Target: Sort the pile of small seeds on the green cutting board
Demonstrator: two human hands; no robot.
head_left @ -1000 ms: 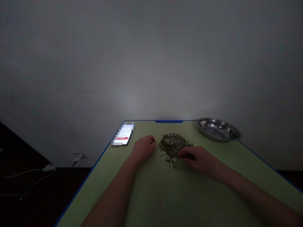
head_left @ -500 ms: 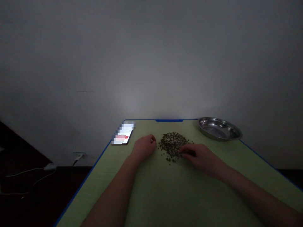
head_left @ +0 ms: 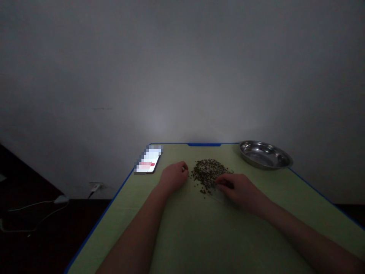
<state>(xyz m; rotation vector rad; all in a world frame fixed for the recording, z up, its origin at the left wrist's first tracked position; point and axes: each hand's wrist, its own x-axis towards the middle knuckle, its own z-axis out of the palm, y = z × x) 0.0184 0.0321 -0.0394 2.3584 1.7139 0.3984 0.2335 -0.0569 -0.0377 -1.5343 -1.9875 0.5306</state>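
Observation:
A loose pile of small dark and pale grains (head_left: 208,170), perhaps beans or seeds, is spread on the green tabletop (head_left: 196,236). Just left of the pile rests my left hand (head_left: 173,177), its fingers curled closed; something small and pale shows at the fingertips, too small to name. At the pile's right front edge is my right hand (head_left: 238,190), palm down, thumb and fingers brought together in a pinch at the grains. What lies between those fingertips is too small and dark to make out.
A shiny metal basin (head_left: 265,155) stands at the table's back right corner. A phone with a lit screen (head_left: 148,160) lies at the back left. Behind the table rises a grey wall (head_left: 182,76); white cables (head_left: 34,205) run at the lower left.
The right hand's thumb and fingers have drawn slightly closer together at the pile's edge. My left hand stays in place, and the view has shifted very slightly.

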